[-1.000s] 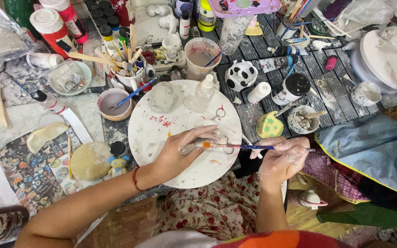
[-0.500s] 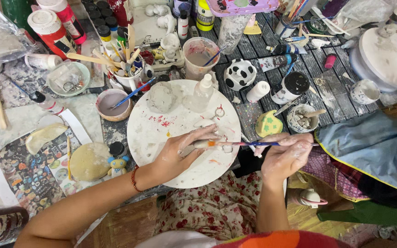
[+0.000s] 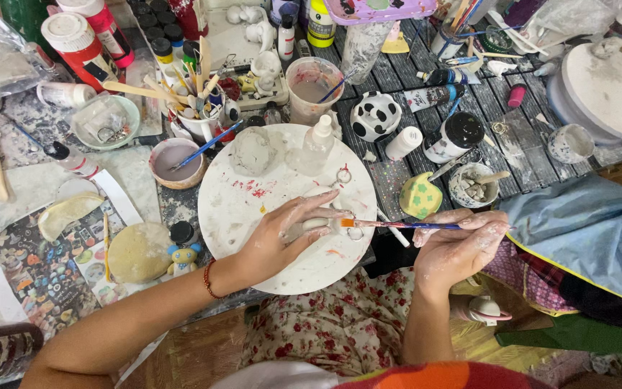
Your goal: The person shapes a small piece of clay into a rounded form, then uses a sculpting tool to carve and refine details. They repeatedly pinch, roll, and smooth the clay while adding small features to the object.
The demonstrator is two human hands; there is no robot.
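My left hand (image 3: 282, 238) rests on a round white board (image 3: 239, 209) and pinches a small white clay figure (image 3: 319, 220) with a metal ring on it. My right hand (image 3: 458, 245), dusted with white, holds a thin blue-handled paintbrush (image 3: 404, 225). The brush's orange tip touches the figure by my left fingertips. A clear spray bottle (image 3: 316, 144) and a pale clay lump (image 3: 253, 150) stand on the far part of the board. Red and orange paint specks mark the board's surface.
Crowded table: a pink cup with a blue brush (image 3: 174, 160), a plastic water cup (image 3: 313, 86), a black-and-white spotted cow figure (image 3: 374, 115), paint bottles (image 3: 455, 137), a green-yellow piece (image 3: 420, 196), a jar of brushes (image 3: 199, 108), a second round board (image 3: 613, 90), blue cloth (image 3: 584, 230) at right.
The brush has slid left, so its tip now meets the clay figure. My left hand has turned the figure slightly; my right hand stays near the board's right edge.
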